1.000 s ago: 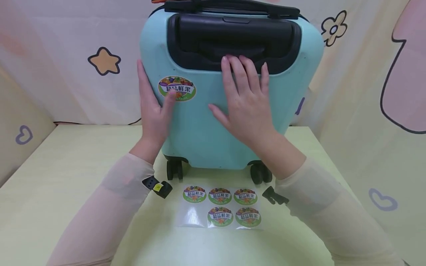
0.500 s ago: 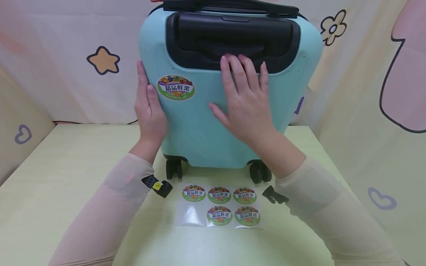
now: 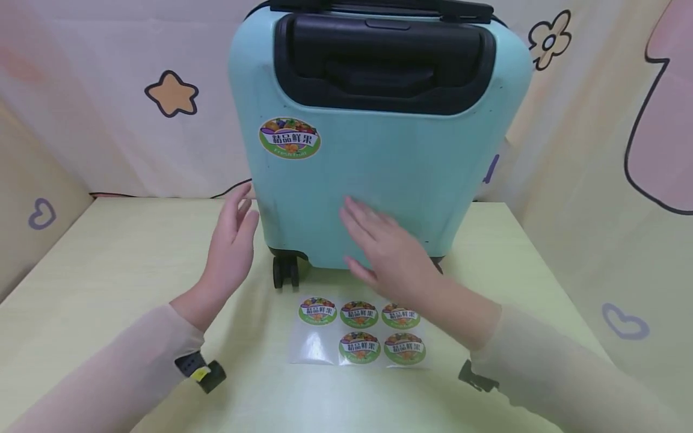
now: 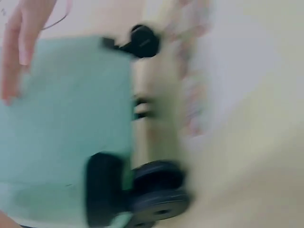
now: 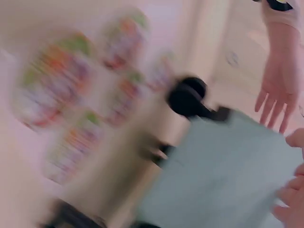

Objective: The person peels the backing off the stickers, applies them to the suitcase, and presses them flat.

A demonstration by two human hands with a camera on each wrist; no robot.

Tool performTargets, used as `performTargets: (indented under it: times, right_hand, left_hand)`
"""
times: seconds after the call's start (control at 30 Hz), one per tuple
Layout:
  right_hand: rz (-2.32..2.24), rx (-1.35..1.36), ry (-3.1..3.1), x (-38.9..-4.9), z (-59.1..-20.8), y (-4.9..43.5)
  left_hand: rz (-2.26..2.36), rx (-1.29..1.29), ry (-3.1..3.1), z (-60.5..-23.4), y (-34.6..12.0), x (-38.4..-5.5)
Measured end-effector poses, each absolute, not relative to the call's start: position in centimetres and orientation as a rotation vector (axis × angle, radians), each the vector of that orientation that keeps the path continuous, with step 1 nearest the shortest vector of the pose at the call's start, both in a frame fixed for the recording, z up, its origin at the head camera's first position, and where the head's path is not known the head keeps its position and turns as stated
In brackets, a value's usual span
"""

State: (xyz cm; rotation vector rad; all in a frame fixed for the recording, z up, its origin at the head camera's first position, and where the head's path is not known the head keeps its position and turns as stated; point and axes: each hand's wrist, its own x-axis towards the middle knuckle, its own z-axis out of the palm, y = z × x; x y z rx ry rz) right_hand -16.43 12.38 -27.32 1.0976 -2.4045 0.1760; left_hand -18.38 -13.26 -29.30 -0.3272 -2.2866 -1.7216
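Suitcase point(image 3: 373, 144) is turquoise, black-trimmed, apparently faintly speckled.

Two hands point(image 3: 230, 246), one suitcase point(image 3: 379, 159), one sticker sheet point(image 3: 315, 350), six oval fruit stickers point(image 3: 290, 138)

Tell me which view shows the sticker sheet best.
The head view: the sticker sheet appears nearly whole and fairly sharp there, its five stickers distinct. The right wrist view shows it larger but blurred; the left wrist view gives only smeared colour patches.
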Motion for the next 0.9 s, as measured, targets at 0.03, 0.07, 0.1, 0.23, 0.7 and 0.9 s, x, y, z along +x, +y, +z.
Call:
performTargets:
  times: [0.03, 0.07, 0.1, 0.23, 0.7, 0.9]
  right_hand:
    - [0.187, 1.117, -2.501, -15.9, -28.3, 12.5]
    - [0.198, 1.127, -2.613, -15.2, -29.2, 12.6]
    - [0.203, 1.143, -2.713, -14.8, -30.0, 12.8]
    - [0.187, 1.217, -2.984, -13.7, -33.1, 13.2]
    - [0.143, 1.289, -3.194, -13.3, -36.6, 13.4]
    - [0.078, 1.284, -3.186, -13.3, -36.9, 13.5]
  left_hand:
    - [-1.741, -0.315, -2.336, -30.0, -13.5, -17.6]
    - [-1.767, -0.299, -2.381, -30.6, -13.8, -16.8]
    - [-1.805, -0.284, -2.427, -31.2, -14.0, -16.1]
    - [-2.025, -0.226, -2.573, -33.2, -14.1, -14.0]
    - [-2.616, 0.184, -2.532, -36.6, -11.9, -12.2]
    - [-2.627, 0.155, -2.539, -37.1, -11.1, -13.0]
